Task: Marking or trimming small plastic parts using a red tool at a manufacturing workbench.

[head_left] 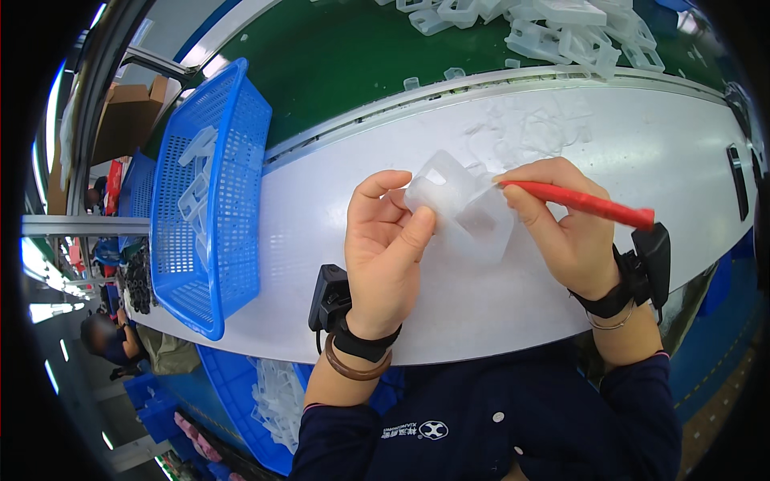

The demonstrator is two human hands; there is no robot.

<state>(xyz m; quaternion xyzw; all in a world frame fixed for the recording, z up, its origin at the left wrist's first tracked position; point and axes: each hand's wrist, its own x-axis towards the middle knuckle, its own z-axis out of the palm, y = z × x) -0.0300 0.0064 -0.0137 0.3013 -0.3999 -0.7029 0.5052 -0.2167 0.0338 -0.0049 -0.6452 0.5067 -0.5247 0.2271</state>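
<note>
**Watch the tool tip beside your left thumb**

Your left hand (385,240) is closed on the clear plastic part (465,210), thumb and fingers pinching its near-left corner, and holds it just above the white tabletop (642,160), to the right of the blue basket (210,200). Your right hand (561,228) is wrapped around the red tool (581,203), whose tip meets the part's upper right edge. The two hands sit close together, on either side of the part.

The main risk is a slip. The part looks smooth and thin-walled, and you grip it by one corner only; if you push hard with the tool, the part may twist in your fingers and the tip could skid across it toward your left thumb. Whether the tip carries a blade cannot be told from here, so treat it as sharp.

A second risk is cutting too deep: the wall may flex under pressure and end up gouged or cracked.

Trimmed slivers already lie on the tabletop beyond the part, away from the basket. If the part drops among them, or among the loose white parts (561,24) on the green belt (337,64) farther off, it could get mixed with unfinished ones.
</note>
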